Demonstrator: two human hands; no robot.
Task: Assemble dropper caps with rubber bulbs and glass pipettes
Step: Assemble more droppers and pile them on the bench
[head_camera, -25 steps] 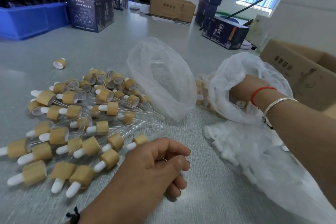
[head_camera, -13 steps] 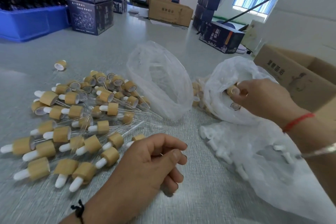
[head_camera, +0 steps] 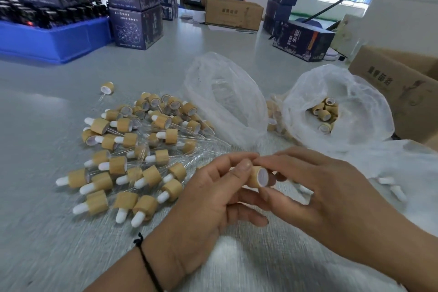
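Fingertips (head_camera: 245, 164) of both hands meet on one small tan bamboo-look cylindrical cap (head_camera: 257, 176) with a white lining, held above the table (head_camera: 59, 87) pretty much dead centre of the view. Left hand (head_camera: 208, 199) comes in from 7 o'clock, thumb and forefinger curled onto the cap's near end, with a thin black cord (head_camera: 148, 265) round the wrist. Right hand (head_camera: 329, 197) comes in from 4 o'clock and pinches the same cap from the other side, the rest of its fingers curved underneath. Can't tell if a bulb is in the cap yet, the fingers hide that end. Out at 9 to 10 o'clock of the hands sits the heap of finished droppers (head_camera: 139, 147): tan caps, white rubber bulbs, clear glass pipettes all crossing each other. One lone cap (head_camera: 107, 87) lies apart at 11 o'clock of that heap. At 12 o'clock there's a crumpled clear plastic bag (head_camera: 225, 102), contents too faint to call. At 1 o'clock a white plastic bag (head_camera: 350, 92) gapes open with loose tan caps (head_camera: 324, 111) inside. At 3 o'clock, a few white rubber bulbs (head_camera: 393, 187) show through another sheet of plastic. Brown cardboard box (head_camera: 403, 83) sits at the right edge, touching that bag as far as I can see.
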